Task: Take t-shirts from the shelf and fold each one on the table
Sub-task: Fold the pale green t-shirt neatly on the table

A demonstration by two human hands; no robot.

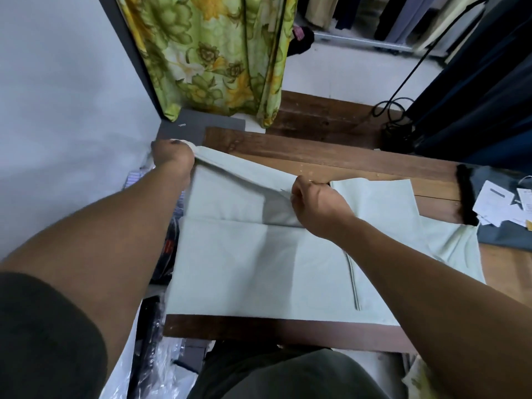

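Gripping tee (259,269) edge – L hand (172,154), R hand (313,203)

Bare table (331,159) beyond the shirt (244,269); papers (501,208) crowd right.

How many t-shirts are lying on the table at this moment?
1: the pale green t-shirt spread over the wooden table, its far edge gripped by the left hand and right hand. Others may be out of view.

We can't see the left hand (172,154) fingers, they're buried in the t-shirt (259,272) edge. Print on the paper tags (502,207) is too small to read. Plastic-wrapped clothes (161,367) run off the bottom edge.
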